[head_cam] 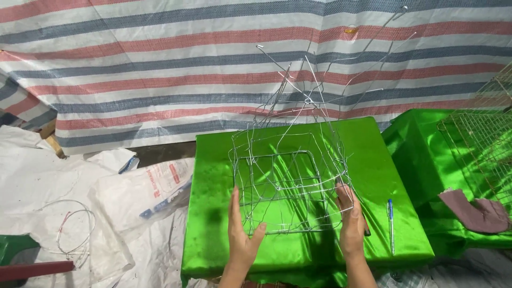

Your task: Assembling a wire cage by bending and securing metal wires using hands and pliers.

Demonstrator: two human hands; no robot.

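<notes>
A half-built wire basket frame [288, 184] of thin silver wire stands on a shiny green cloth-covered table [373, 160], its loose wire ends rising toward the striped tarp. My left hand [241, 234] presses flat against the frame's left side, thumb hooked on the lower front wire. On the right side, my right hand [349, 216] grips the frame, fingers curled round its wires. Both hands steady the frame upright.
A blue pen [391, 224] lies on the green cloth right of my right hand. A second green-covered table holds wire mesh [474, 144] and a mauve rag [474, 210]. White sacks [144, 192] and loose wire loops [74, 229] lie at left; a striped tarp [160, 69] hangs behind.
</notes>
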